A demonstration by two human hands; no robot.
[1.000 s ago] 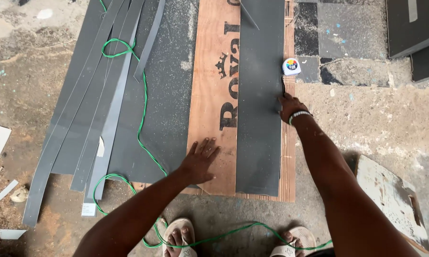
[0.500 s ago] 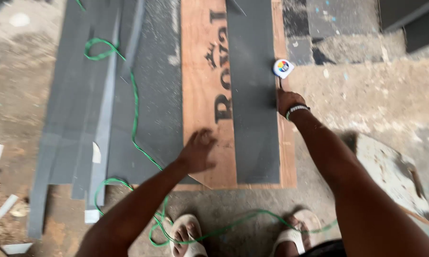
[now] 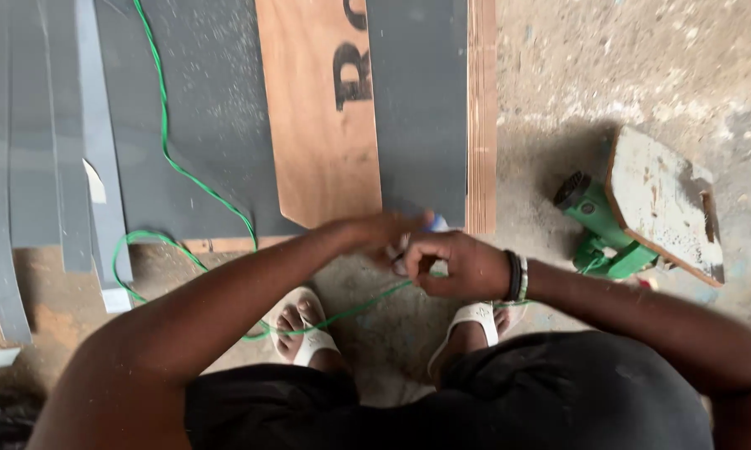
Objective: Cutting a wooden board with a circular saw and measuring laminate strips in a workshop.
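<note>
- Both hands meet at the near end of the grey sheet [image 3: 417, 108], which lies flat on the plywood board [image 3: 321, 133] on the floor [image 3: 634, 75].
- The right hand [image 3: 459, 265] is curled closed around a small object [image 3: 434, 225]; only a pale blue and white edge shows above the knuckles. It looks like a small tape measure, but too little shows to be sure.
- The left hand [image 3: 374, 232] has its fingers pinched together against the same object; whether it grips the object or only steadies it cannot be told.
- Risk 1: the object is held over the sheet's corner. A loose grip could drop it onto the sheet or the sandalled feet below.
- Risk 2: the green cable [image 3: 163, 142] crosses the dark sheet [image 3: 200, 125], loops on the floor and runs under the hands between the feet. A step back could snag it.
- Risk 3: the cable appears to lead towards the green power tool [image 3: 600, 229], which lies just beside the right forearm under a worn board [image 3: 663, 204]. A tug on the cable could drag the tool.
- Risk 4: the grey strips [image 3: 50, 142] lie loose at the left; a foot could slide on them.
</note>
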